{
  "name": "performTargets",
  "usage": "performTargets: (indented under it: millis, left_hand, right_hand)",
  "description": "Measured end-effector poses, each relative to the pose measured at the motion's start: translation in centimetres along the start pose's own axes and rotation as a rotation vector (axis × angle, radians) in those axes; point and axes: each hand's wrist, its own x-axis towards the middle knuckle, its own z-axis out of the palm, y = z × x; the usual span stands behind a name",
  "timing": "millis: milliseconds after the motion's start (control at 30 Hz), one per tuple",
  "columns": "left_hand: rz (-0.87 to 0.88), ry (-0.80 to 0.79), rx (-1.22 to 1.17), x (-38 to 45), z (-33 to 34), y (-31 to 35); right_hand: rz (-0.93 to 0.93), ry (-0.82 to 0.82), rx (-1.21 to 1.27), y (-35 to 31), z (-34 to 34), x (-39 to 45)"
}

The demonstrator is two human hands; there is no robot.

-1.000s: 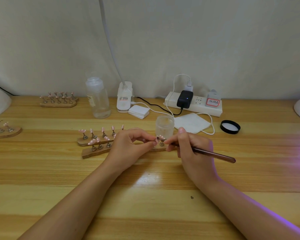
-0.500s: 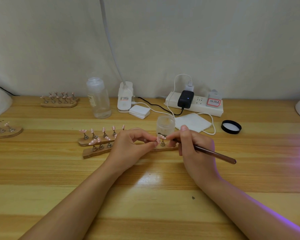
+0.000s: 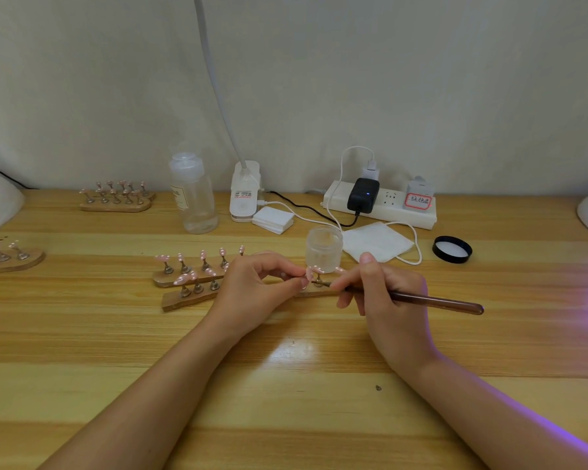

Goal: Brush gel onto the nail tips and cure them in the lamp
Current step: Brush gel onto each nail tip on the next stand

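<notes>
Frosted jar: centre frame, lidless, contents unclear.
Black lid: round, at right on wooden bench.
Clear bottle: upper left, nearly empty.
Left hand: grip pinches pink nail tip.
Right hand: grip curled around brown brush.

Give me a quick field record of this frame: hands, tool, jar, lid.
left hand: pinches a nail tip on the near wooden stand
right hand: pen grip on brush, bristle end at that tip
gel jar: open, upright, just behind the hands
black lid: off, lying on the table right of the white cloth
</notes>
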Motion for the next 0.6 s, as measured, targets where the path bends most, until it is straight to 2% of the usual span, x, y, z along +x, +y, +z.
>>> performTargets:
  millis: [333, 600]
  left_hand:
    - [-0.014, 0.036, 0.015, -0.05, -0.17, -0.04]
    - [-0.066, 0.051, -0.095, -0.26, 0.01, 0.21]
  right_hand:
    - [0.046, 0.165, 0.004, -0.24, -0.34, 0.84]
    - [0.046, 0.186, -0.011, -0.2, -0.57, 0.93]
